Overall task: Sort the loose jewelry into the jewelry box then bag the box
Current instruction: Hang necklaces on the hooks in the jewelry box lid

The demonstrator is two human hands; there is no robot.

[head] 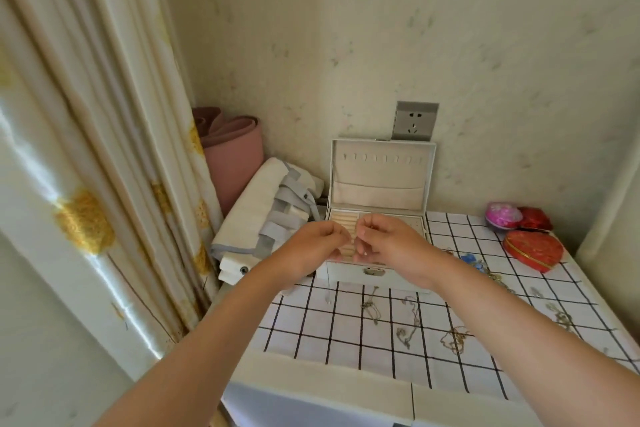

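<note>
White jewelry box (346,269) open, thin chain (327,288) held above

Cream-lined, the jewelry box stands at the back of the table (311,374), its lid (381,163) upright against the wall (415,45). My left hand (311,246) pinches the thin chain over the tray, a strand dangling past the front edge. My right hand (391,246) curls beside it, its hold unclear. Nearer me, loose necklaces (408,322) lie on the checked cloth (346,333), bare squares between them.

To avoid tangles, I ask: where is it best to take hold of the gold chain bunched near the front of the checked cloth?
Probably from straight above, pinching one outer loop of the gold chain. It lies flat in a bunch on the checked cloth, so no side gives a grip, and one loop should lift the rest free.
</note>
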